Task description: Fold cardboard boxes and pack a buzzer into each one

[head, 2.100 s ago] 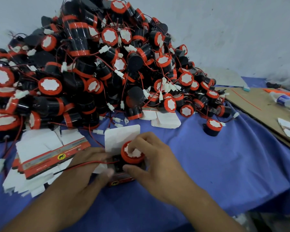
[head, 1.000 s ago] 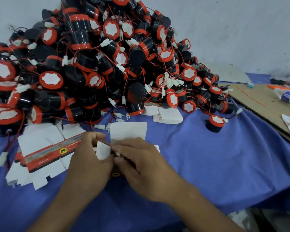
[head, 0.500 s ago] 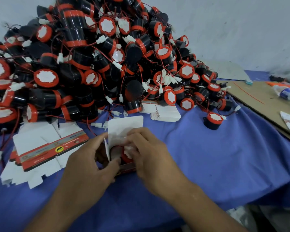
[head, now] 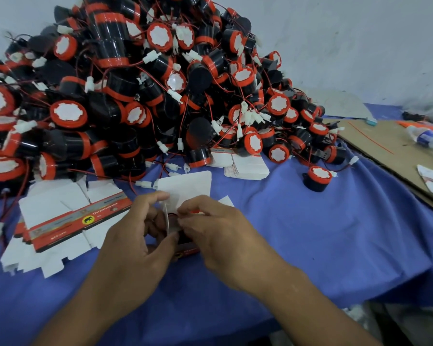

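Head view, looking down at a table under a blue cloth (head: 335, 233). Both hands are busy on one small cardboard box (head: 188, 249) standing on the cloth just in front of the person. The left hand (head: 135, 236) is curled around the box's left side, thumb low against it and forefinger up on a narrow white side flap. The right hand (head: 218, 236) grips from the other side, its fingers bent over the open top and the tips bunched at the mouth; exactly what they pinch there is too small to tell. The box's wide white top flap (head: 185, 186) stands upright behind the fingers. Down in the opening, between the two sets of fingertips, a sliver of a red and black buzzer (head: 171, 217) shows, so it sits inside the box.

Behind, a big heap of buzzers (head: 140, 96) rises against the white wall (head: 360, 46), all black bodies, red rims, red wires and white plugs. To the left of the hands lies a stack of flat box blanks (head: 60, 221), white with a red printed band. A second, smaller stack of blanks (head: 248, 167) lies at the foot of the heap. One loose buzzer (head: 318, 178) sits apart to the right. Further right a brown cardboard sheet (head: 385, 146) carries a bottle with a blue label (head: 425, 137).
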A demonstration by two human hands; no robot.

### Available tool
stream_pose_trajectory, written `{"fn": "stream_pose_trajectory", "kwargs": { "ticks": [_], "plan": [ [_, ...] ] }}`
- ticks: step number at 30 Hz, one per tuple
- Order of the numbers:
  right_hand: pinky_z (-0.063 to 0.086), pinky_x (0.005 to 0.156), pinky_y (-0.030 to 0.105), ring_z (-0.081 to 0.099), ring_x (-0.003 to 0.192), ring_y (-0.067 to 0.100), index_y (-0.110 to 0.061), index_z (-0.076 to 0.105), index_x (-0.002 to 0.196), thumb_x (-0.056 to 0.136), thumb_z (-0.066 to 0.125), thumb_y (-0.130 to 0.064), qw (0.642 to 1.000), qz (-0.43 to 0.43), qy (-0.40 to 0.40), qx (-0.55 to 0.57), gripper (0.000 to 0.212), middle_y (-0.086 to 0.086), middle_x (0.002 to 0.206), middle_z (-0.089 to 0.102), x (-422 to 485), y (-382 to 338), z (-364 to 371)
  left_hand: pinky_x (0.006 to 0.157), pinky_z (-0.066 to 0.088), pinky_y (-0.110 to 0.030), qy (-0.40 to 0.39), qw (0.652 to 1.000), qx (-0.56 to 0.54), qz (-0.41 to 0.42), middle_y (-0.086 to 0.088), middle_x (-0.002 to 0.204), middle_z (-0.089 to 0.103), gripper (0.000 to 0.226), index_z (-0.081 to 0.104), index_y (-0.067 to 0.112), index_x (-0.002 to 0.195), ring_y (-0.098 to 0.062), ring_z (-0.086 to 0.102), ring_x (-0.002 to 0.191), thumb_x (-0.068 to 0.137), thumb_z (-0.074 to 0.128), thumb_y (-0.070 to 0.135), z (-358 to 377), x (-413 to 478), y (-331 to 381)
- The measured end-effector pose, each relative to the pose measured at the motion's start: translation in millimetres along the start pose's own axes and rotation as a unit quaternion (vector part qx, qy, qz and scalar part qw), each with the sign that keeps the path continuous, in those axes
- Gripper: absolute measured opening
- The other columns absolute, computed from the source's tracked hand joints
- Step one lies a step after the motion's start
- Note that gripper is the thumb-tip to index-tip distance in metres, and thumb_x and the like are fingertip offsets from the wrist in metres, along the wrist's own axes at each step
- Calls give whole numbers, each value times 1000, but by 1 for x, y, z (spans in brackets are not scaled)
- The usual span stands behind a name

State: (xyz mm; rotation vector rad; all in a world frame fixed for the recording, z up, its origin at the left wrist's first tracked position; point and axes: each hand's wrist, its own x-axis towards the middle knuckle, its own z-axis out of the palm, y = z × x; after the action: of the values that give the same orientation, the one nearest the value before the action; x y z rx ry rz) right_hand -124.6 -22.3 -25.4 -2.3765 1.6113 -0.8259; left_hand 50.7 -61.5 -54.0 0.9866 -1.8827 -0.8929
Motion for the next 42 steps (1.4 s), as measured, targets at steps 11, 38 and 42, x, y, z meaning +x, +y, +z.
{"fn": "stream_pose_trajectory", "kwargs": {
  "ticks": [11, 38, 42],
  "plan": [
    [42, 78, 16, 56, 92, 16, -6, 78, 88, 92, 69, -6, 994, 84, 44, 51, 10, 3, 104, 64, 9, -5, 7, 63, 60, -40, -12, 1000, 7, 1, 14, 102, 64, 67, 42, 48, 131, -19, 69, 86, 86, 72, 9, 1, 0, -10],
    [50, 90, 20, 64, 105, 5, -15, 76, 103, 99, 60, -9, 981, 115, 55, 144, 17, -12, 107, 71, -7, 20, -27, 97, 41, -27, -105, 960, 221, 134, 2, 135, 51, 49, 60, 14, 137, -16, 47, 113, 101, 41, 40, -7, 3, -6],
    [45, 73, 8, 61, 87, 1, -24, 65, 110, 95, 64, -12, 958, 251, 122, 63, 19, -12, 105, 64, -8, 39, -30, 96, 43, -31, -108, 960, 224, 130, 3, 133, 51, 56, 60, 13, 136, -18, 48, 112, 100, 31, 44, -5, 3, -8]
  ]
}}
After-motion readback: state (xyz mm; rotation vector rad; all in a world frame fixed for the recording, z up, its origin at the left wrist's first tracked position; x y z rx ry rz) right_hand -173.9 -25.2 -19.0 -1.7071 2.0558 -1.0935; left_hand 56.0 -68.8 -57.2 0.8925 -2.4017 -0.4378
